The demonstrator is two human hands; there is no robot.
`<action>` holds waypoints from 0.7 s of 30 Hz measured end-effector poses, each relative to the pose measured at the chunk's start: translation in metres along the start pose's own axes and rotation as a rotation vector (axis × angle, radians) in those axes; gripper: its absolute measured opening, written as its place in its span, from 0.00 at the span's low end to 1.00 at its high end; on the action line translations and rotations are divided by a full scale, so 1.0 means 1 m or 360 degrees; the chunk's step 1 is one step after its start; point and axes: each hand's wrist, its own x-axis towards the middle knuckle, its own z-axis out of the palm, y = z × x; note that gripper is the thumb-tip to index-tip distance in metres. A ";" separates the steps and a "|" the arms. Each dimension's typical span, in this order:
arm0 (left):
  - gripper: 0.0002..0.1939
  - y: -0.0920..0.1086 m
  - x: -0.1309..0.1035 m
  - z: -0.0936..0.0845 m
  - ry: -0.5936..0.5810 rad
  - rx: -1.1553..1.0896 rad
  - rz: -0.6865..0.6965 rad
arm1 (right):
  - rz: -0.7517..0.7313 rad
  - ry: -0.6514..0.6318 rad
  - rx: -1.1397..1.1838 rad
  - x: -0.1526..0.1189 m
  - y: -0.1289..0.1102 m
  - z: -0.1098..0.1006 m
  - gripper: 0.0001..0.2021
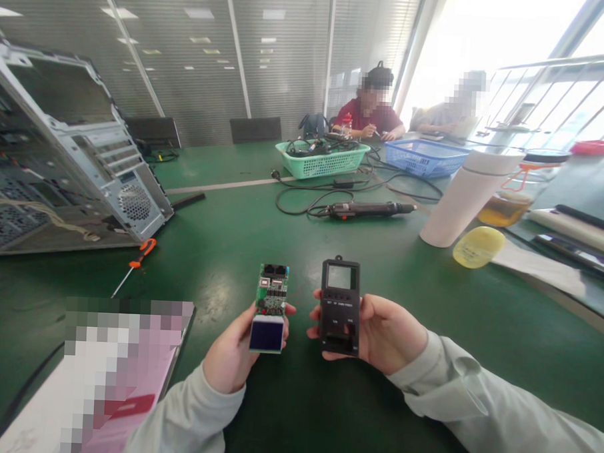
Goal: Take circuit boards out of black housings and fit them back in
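Note:
My left hand grips a green circuit board by its sides. A dark blue display sits at the board's near end, with black sockets at its far end. In my right hand is a black plastic casing, its face turned up towards me. The casing has a window near the top, a row of small markings and a larger opening lower down. Board and casing are apart, side by side above the green table.
An opened computer case stands at left, an orange-handled screwdriver before it. A corded electric screwdriver lies ahead. Behind are a green basket of cables and a blue basket. A pale tumbler stands right. Two people sit opposite.

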 end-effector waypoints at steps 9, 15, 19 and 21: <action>0.17 0.001 0.000 0.002 0.0011 0.0001 0.0058 | -0.0132 0.0144 -0.0096 0.001 0.006 -0.001 0.27; 0.19 0.004 0.001 0.001 0.0068 0.0000 0.0133 | -0.0154 0.0256 -0.0394 0.002 0.005 0.008 0.23; 0.18 0.003 0.002 -0.001 0.0167 -0.0007 0.0124 | -0.0102 0.0304 -0.0638 0.005 0.007 0.006 0.27; 0.17 0.002 0.003 -0.002 0.0235 0.0008 0.0140 | -0.0259 0.0410 -0.0978 0.005 0.008 0.005 0.27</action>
